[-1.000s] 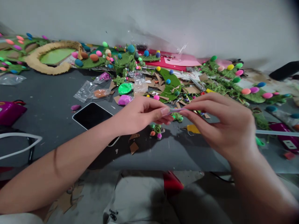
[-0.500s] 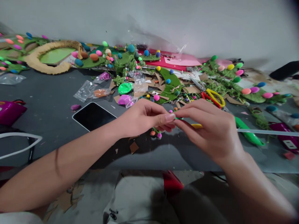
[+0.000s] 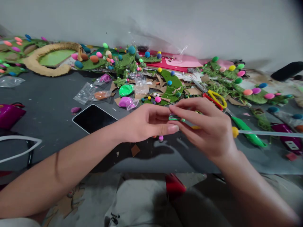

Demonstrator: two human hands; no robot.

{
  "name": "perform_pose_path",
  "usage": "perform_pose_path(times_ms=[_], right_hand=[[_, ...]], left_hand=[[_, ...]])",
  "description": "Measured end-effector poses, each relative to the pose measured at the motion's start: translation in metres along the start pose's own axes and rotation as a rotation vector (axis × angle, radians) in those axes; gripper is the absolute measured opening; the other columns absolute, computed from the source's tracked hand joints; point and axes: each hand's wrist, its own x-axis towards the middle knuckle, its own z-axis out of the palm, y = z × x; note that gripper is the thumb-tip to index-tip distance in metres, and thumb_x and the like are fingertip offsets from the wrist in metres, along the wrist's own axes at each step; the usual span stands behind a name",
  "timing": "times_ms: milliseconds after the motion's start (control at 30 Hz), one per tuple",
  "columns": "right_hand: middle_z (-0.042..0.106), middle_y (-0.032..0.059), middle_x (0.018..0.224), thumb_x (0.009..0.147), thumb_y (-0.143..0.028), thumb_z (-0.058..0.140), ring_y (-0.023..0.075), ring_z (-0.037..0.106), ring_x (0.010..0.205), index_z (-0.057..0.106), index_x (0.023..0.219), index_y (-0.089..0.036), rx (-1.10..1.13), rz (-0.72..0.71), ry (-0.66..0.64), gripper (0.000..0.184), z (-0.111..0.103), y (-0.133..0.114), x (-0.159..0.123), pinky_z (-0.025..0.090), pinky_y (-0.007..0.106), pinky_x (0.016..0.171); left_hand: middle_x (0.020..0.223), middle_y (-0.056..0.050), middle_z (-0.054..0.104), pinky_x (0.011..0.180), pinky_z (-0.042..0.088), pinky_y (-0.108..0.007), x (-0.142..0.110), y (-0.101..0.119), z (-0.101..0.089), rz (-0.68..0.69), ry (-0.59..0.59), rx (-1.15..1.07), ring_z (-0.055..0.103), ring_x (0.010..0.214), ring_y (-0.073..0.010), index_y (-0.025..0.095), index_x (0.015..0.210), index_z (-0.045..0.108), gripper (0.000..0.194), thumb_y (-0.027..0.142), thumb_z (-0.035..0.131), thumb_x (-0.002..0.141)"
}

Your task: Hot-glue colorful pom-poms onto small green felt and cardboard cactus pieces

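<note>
A small flat green piece with a pale edge (image 3: 175,118) sits pinched between the thumb and fingers of my right hand (image 3: 205,126). My left hand (image 3: 146,124) is right beside it, thumb stretched out below and apart from the fingers. The left fingertips lie close to the piece; whether they touch it is hidden. Just under my hands, a small purple ball (image 3: 161,138) shows on the dark table (image 3: 146,162). Beyond them lies a green crescent (image 3: 174,83) with coloured balls on it.
A phone (image 3: 93,118) lies left of my left forearm. Scissors (image 3: 214,99), a green-handled tool (image 3: 251,132) and a glue gun's clear stick (image 3: 270,133) are on the right. Bagged clay (image 3: 126,90), cardboard scraps and a tan ring (image 3: 47,60) lie farther back.
My left thumb has come away from the green piece and dropped lower, opening a gap to the fingers. The piece shows more plainly in my right hand. The view has shifted slightly.
</note>
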Motion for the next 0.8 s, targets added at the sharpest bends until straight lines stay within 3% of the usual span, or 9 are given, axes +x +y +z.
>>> perform_pose_path(times_ms=[133, 300, 433, 533, 600, 667, 700, 733, 800], right_hand=[[0.075, 0.0075, 0.098, 0.094, -0.016, 0.066, 0.0199, 0.069, 0.086, 0.076, 0.107, -0.021, -0.064, -0.012, 0.004, 0.017, -0.002, -0.005, -0.001, 0.057, 0.036, 0.077], [0.075, 0.0049, 0.093, 0.094, -0.018, 0.066, 0.0191, 0.072, 0.085, 0.077, 0.098, -0.025, 0.008, 0.110, -0.046, 0.013, -0.006, -0.005, 0.002, 0.058, 0.032, 0.074], [0.073, 0.0083, 0.120, 0.097, -0.019, 0.062, 0.0228, 0.071, 0.106, 0.072, 0.123, -0.026, 0.039, 0.177, -0.075, 0.028, -0.014, -0.004, 0.003, 0.059, 0.037, 0.090], [0.068, 0.0080, 0.131, 0.095, -0.020, 0.065, 0.0238, 0.069, 0.113, 0.067, 0.131, -0.028, 0.060, 0.233, -0.085, 0.037, -0.038, -0.012, -0.004, 0.059, 0.039, 0.095], [0.075, 0.0030, 0.104, 0.091, -0.019, 0.072, 0.0187, 0.072, 0.092, 0.073, 0.108, -0.027, 0.199, 0.249, -0.291, 0.018, -0.062, -0.016, -0.017, 0.061, 0.031, 0.080], [0.072, -0.0023, 0.080, 0.092, -0.021, 0.072, 0.0124, 0.069, 0.070, 0.070, 0.088, -0.026, 0.372, 0.258, -0.781, 0.007, -0.087, -0.013, -0.039, 0.058, 0.022, 0.061], [0.071, -0.0034, 0.076, 0.093, -0.022, 0.071, 0.0114, 0.068, 0.064, 0.069, 0.087, -0.027, 0.387, 0.251, -0.951, 0.008, -0.099, -0.009, -0.053, 0.057, 0.021, 0.055], [0.070, -0.0037, 0.073, 0.094, -0.024, 0.070, 0.0112, 0.066, 0.059, 0.068, 0.082, -0.026, 0.335, 0.309, -1.021, 0.012, -0.110, -0.001, -0.067, 0.055, 0.021, 0.051], [0.060, -0.0049, 0.057, 0.089, -0.029, 0.075, 0.0112, 0.056, 0.043, 0.062, 0.070, -0.025, 0.190, 0.451, -0.936, 0.024, -0.128, 0.018, -0.095, 0.044, 0.023, 0.035]], left_hand=[[0.086, -0.003, 0.078, 0.068, 0.055, -0.020, 0.001, 0.000, 0.001, -0.025, 0.147, 0.092, 0.068, 0.072, -0.0115, 0.017, 0.098, 0.081, 0.022, 0.035, 0.081, 0.086], [0.082, -0.005, 0.080, 0.067, 0.057, -0.023, 0.000, 0.002, -0.002, -0.013, 0.218, 0.275, 0.072, 0.075, -0.0161, 0.017, 0.087, 0.082, 0.022, 0.038, 0.082, 0.083], [0.091, -0.005, 0.081, 0.074, 0.061, -0.025, 0.001, 0.003, -0.005, -0.002, 0.269, 0.279, 0.076, 0.084, -0.0183, 0.019, 0.096, 0.082, 0.024, 0.042, 0.076, 0.088], [0.100, -0.006, 0.081, 0.084, 0.063, -0.030, 0.003, 0.005, -0.009, 0.024, 0.339, 0.215, 0.077, 0.095, -0.0208, 0.019, 0.103, 0.081, 0.026, 0.040, 0.075, 0.090], [0.102, -0.007, 0.081, 0.087, 0.064, -0.035, 0.002, 0.008, -0.012, 0.069, 0.372, 0.194, 0.077, 0.098, -0.0223, 0.017, 0.106, 0.080, 0.024, 0.036, 0.074, 0.092], [0.102, -0.007, 0.081, 0.088, 0.064, -0.039, 0.002, 0.011, -0.014, 0.110, 0.422, 0.188, 0.077, 0.098, -0.0235, 0.016, 0.105, 0.079, 0.021, 0.031, 0.073, 0.093], [0.102, -0.006, 0.081, 0.089, 0.064, -0.041, 0.001, 0.012, -0.015, 0.125, 0.445, 0.194, 0.077, 0.098, -0.0237, 0.015, 0.105, 0.078, 0.019, 0.029, 0.072, 0.094], [0.101, -0.004, 0.081, 0.090, 0.063, -0.043, 0.000, 0.013, -0.015, 0.127, 0.466, 0.205, 0.077, 0.098, -0.0235, 0.015, 0.105, 0.078, 0.017, 0.026, 0.071, 0.095], [0.097, -0.001, 0.081, 0.093, 0.062, -0.044, 0.000, 0.016, -0.015, 0.134, 0.500, 0.241, 0.077, 0.098, -0.0225, 0.013, 0.104, 0.078, 0.015, 0.023, 0.071, 0.094]])
